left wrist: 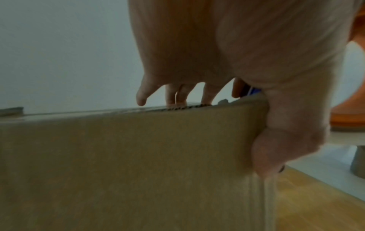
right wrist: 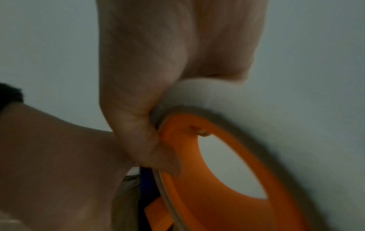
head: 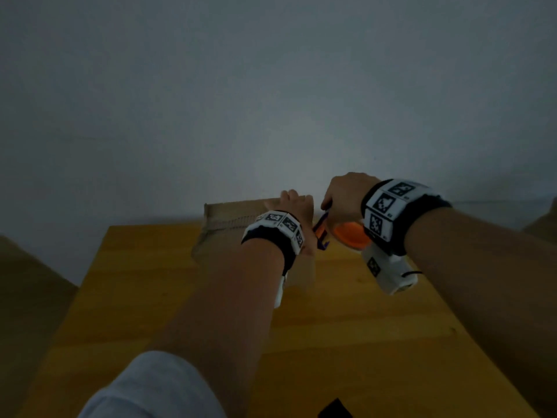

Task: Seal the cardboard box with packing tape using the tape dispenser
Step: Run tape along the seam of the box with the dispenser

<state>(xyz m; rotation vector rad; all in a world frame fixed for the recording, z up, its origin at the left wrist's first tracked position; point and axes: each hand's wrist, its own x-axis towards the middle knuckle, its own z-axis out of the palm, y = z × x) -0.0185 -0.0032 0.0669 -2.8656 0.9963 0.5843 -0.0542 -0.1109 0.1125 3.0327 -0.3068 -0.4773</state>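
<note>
Cardboard box [head: 223, 220]: stands at far edge of wooden table [head: 144, 297], against the wall. Left hand [head: 294, 203]: fingers spread flat on box top, thumb [left wrist: 276, 148] down its right side. Tape dispenser [head: 351, 233], orange with blue parts: just right of box, off the table. Right hand [head: 343, 196]: curled around dispenser.

Head view looks down over both forearms; wrist views sit close, sharing the box [left wrist: 118, 164].
</note>
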